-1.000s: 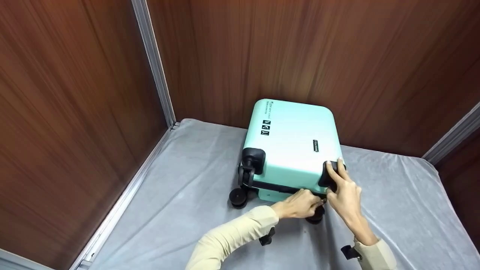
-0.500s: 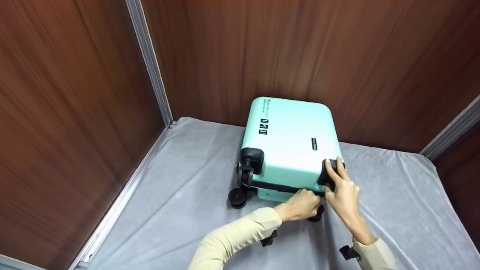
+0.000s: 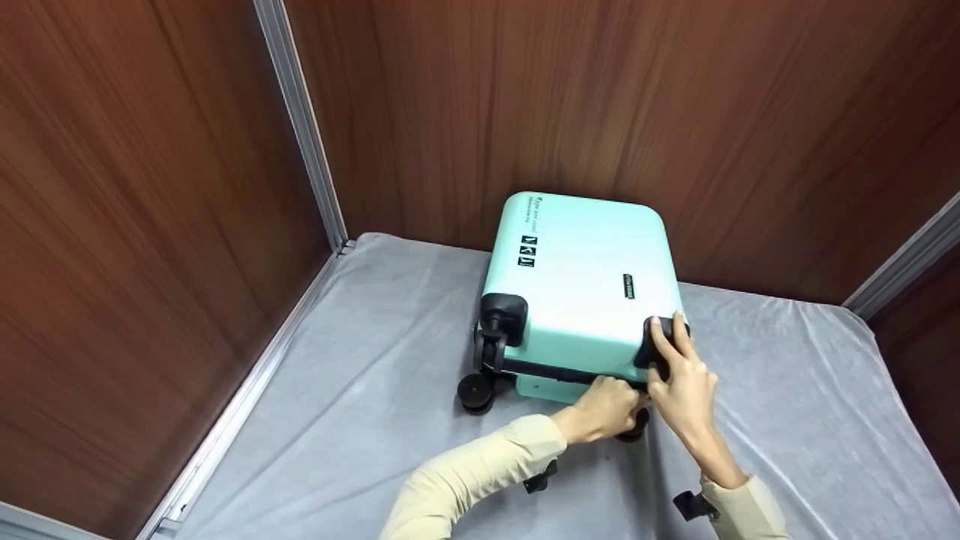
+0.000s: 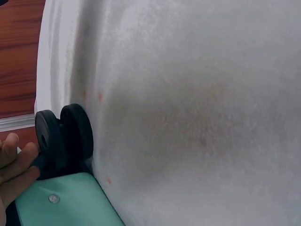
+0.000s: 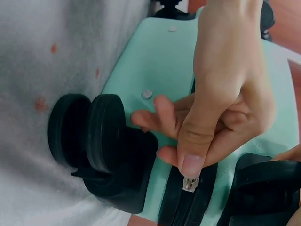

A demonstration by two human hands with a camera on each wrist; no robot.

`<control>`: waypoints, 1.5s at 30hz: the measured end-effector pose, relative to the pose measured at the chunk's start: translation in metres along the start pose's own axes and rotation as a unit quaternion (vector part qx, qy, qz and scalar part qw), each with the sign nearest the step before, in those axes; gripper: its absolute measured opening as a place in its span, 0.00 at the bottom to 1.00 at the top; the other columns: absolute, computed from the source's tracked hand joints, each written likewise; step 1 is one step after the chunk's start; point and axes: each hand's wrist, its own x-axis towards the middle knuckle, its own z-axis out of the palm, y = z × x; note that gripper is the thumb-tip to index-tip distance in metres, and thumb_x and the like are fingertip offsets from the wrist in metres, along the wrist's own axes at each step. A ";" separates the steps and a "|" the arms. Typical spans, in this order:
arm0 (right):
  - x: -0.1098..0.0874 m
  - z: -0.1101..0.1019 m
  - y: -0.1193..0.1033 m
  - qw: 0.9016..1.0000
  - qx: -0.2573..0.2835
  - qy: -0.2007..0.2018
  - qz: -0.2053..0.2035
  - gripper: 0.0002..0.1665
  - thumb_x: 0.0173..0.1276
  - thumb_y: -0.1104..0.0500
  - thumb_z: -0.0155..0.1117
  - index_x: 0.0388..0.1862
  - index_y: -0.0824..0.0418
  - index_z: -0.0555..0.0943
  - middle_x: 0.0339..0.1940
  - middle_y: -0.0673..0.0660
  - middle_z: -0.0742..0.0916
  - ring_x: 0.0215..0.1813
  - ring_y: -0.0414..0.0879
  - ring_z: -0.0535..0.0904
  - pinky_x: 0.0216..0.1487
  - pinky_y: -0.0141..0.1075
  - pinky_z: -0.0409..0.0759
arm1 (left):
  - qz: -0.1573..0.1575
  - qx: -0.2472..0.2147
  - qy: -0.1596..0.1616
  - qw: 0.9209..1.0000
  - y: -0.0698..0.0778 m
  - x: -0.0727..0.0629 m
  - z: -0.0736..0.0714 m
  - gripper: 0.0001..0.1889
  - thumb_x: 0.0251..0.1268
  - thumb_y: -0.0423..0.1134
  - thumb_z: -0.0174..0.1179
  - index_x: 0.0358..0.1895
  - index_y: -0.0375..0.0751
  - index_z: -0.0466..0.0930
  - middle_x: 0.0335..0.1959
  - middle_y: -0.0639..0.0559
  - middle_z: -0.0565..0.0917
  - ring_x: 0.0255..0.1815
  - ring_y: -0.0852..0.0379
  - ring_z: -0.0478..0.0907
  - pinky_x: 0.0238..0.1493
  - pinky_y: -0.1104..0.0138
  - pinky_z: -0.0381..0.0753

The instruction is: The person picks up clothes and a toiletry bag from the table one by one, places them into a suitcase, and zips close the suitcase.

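Note:
A mint-green suitcase [image 3: 577, 262] lies on its broad side, its wheeled end facing me. At its lower right corner, the left hand [image 3: 606, 409] pinches a zipper pull [image 5: 190, 183] between thumb and finger. The dark zipper [image 5: 182, 207] runs along the seam between the two shells. My right hand [image 3: 686, 386] rests on the black corner guard [image 3: 651, 346], index and middle fingers straight along it. It covers most of the wheel there, and only a few of its fingers enter the right wrist view at the edge. Some left-hand fingers [image 4: 19, 160] show in the left wrist view.
Black double wheels [image 3: 475, 394] stick out at the lower left corner, and another black wheel [image 5: 106, 134] sits beside the left hand. Grey cloth [image 3: 360, 390] covers the surface. A brown wood-grain wall [image 3: 480, 112] stands right behind the suitcase, with another on the left.
The head view has shifted slightly. The left forearm has edged a little to the right, while both hands keep their places at the suitcase's lower right corner.

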 end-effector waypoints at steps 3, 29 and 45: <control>0.000 0.000 0.001 1.000 0.011 -0.006 -0.003 0.42 0.47 0.78 0.61 0.66 0.62 0.76 0.72 0.67 0.69 0.63 0.70 0.72 0.25 0.57 0.73 | -0.011 0.015 -0.003 1.000 0.001 0.001 0.000 0.06 0.57 0.42 0.67 0.24 0.49 0.82 0.20 0.59 0.81 0.19 0.63 0.77 0.23 0.74 0.76; 0.004 -0.014 0.013 0.999 0.029 -0.018 -0.020 0.38 0.47 0.75 0.65 0.62 0.62 0.80 0.70 0.64 0.73 0.60 0.71 0.74 0.17 0.40 0.61 | 0.063 -0.076 -0.019 0.995 -0.025 -0.015 -0.023 0.17 0.63 0.34 0.59 0.17 0.48 0.69 0.11 0.61 0.65 0.15 0.67 0.65 0.22 0.78 0.71; -0.003 -0.001 0.017 0.998 0.001 0.008 -0.065 0.40 0.48 0.76 0.62 0.65 0.62 0.77 0.71 0.67 0.71 0.60 0.73 0.73 0.25 0.59 0.75 | 0.003 -0.063 0.003 0.998 -0.041 -0.045 -0.025 0.17 0.75 0.38 0.54 0.22 0.46 0.77 0.11 0.61 0.64 0.13 0.67 0.61 0.17 0.77 0.66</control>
